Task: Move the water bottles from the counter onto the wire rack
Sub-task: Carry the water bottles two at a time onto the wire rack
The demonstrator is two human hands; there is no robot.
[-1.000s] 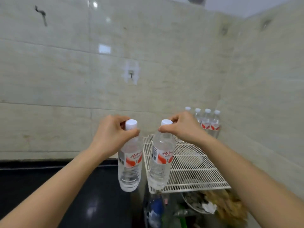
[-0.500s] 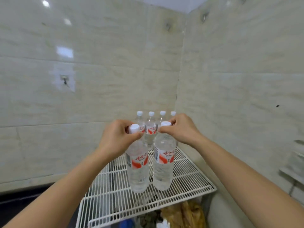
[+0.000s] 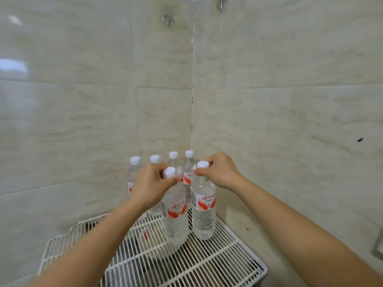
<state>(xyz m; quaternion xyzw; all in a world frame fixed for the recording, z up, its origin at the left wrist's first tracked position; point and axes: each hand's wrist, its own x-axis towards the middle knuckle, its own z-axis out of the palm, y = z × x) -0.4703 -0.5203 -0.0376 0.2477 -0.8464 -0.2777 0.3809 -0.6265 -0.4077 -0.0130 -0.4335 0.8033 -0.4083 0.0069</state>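
2 tiled walls (image 3: pixel 83 121) meet in a corner. Under them is the wire rack (image 3: pixel 217 262); the left forearm hides part of it and the frame edge cuts off its front. 4 back bottles (image 3: pixel 187 166) stand in a row in the corner, partly hidden. The left bottle (image 3: pixel 176 220) and right bottle (image 3: pixel 204 216) are upright over the rack, just beside each other; I cannot tell if they rest on it. The left hand (image 3: pixel 150 185) pinches the left bottle's neck, and the right hand (image 3: pixel 221 172) pinches the right one's, at the white caps (image 3: pixel 169 172).

Your wire rack (image 3: pixel 217 264) in wall corner: four capped bottles (image 3: pixel 133 172) upright along back; two front bottles (image 3: pixel 204 218) upright, contact with wires unclear.
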